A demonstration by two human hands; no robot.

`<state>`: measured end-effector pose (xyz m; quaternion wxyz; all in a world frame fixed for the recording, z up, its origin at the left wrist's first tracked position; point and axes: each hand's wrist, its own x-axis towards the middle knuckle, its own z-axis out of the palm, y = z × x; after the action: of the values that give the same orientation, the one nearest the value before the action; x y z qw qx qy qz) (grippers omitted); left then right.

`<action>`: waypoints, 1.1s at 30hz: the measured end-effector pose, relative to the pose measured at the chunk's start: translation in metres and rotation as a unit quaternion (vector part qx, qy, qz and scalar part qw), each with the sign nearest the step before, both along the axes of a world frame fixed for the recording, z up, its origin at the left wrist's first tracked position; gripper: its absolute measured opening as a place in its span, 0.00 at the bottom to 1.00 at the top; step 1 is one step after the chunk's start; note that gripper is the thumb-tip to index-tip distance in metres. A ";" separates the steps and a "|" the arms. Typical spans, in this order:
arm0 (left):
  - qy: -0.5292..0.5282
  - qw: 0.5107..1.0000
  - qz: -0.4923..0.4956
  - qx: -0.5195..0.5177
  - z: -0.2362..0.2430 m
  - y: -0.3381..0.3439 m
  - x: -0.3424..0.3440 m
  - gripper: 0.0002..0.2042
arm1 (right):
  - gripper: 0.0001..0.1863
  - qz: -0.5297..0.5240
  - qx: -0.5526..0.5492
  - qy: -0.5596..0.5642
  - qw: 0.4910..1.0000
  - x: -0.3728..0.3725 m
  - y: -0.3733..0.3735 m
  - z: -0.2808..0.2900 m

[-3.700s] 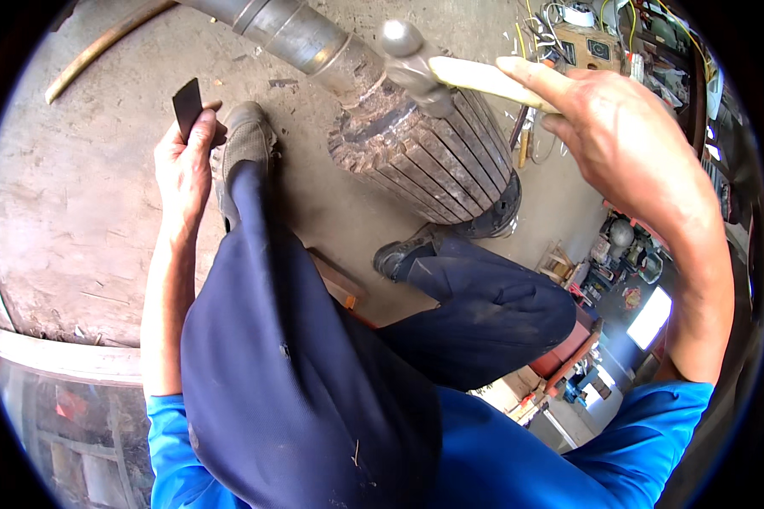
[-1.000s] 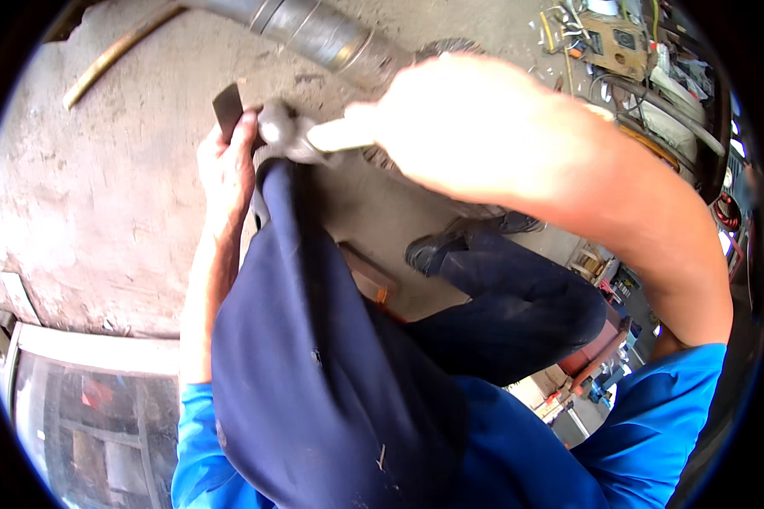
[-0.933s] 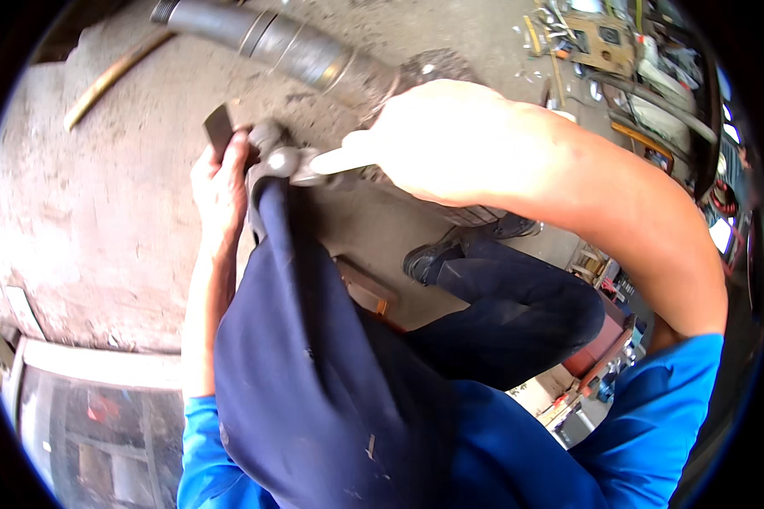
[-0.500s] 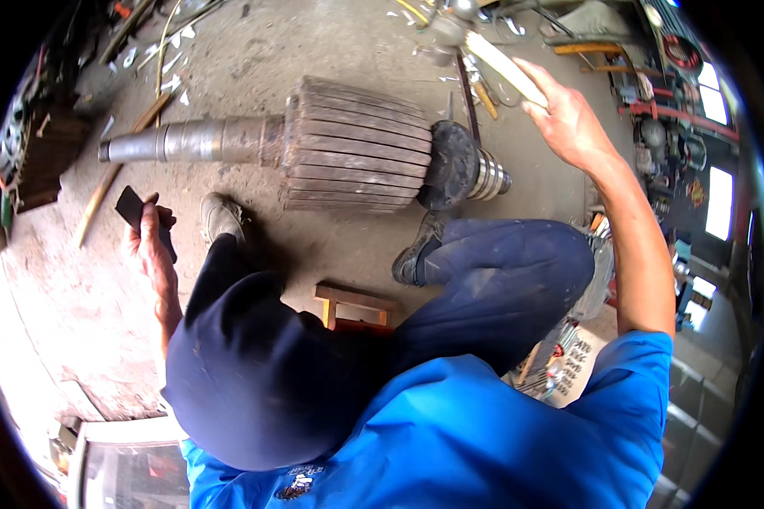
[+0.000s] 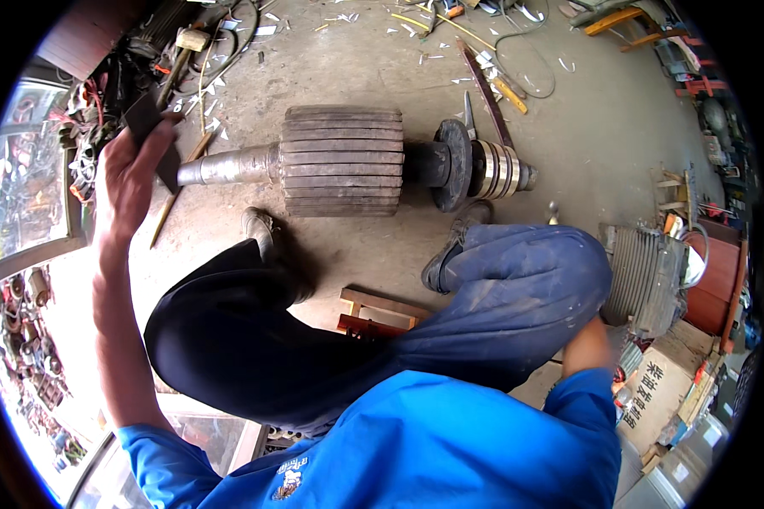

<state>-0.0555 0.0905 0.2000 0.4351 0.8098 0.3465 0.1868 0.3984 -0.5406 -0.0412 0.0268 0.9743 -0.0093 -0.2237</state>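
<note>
Matt dark plate [image 5: 142, 117], rough ribbed drum [image 5: 343, 161], glossy metal rings [image 5: 498, 170]

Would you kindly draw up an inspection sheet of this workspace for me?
Surface: grey concrete floor, pale scraps scattered farther off.
Work items: dark flat plate, held up; slotted metal cylinder on its shaft, lying on the floor.
Clutter: wooden stick near the shaft's left end; brown bar.
Hands: left hand gripping the plate; right hand out of sight behind the knee.
Cables: dark loop, upper left.
Surroundings: finned metal housing and cardboard box, right.
</note>
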 end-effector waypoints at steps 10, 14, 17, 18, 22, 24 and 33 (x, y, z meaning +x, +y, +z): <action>0.054 0.975 -0.163 -0.140 0.021 -0.085 0.144 0.26 | 0.26 -0.033 0.369 0.036 0.928 -0.006 0.029 0.026; -0.032 0.964 -0.186 -0.187 0.033 -0.119 0.188 0.27 | 0.27 0.130 0.499 0.174 0.839 -0.011 0.143 0.177; -0.086 0.920 -0.204 -0.324 0.042 -0.127 0.216 0.20 | 0.31 0.232 0.517 0.280 0.775 -0.052 0.230 0.254; -0.145 0.865 -0.196 -0.439 0.041 -0.129 0.227 0.12 | 0.31 0.264 0.543 0.305 0.737 -0.069 0.258 0.261; -0.203 0.869 -0.172 -0.417 0.045 -0.103 0.242 0.13 | 0.21 0.201 0.535 0.400 0.716 -0.121 0.343 0.286; -0.275 0.859 -0.186 -0.389 0.034 -0.074 0.236 0.14 | 0.16 0.137 0.588 0.376 0.703 -0.134 0.371 0.269; 0.057 0.993 -0.072 -0.070 -0.136 0.029 0.121 0.41 | 0.09 -0.141 0.406 0.459 0.777 -0.197 0.386 0.130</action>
<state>0.0660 0.1197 0.0636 0.4826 0.8095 0.3237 0.0835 0.2009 -0.1545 0.0892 -0.4024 0.6639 -0.0419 -0.6289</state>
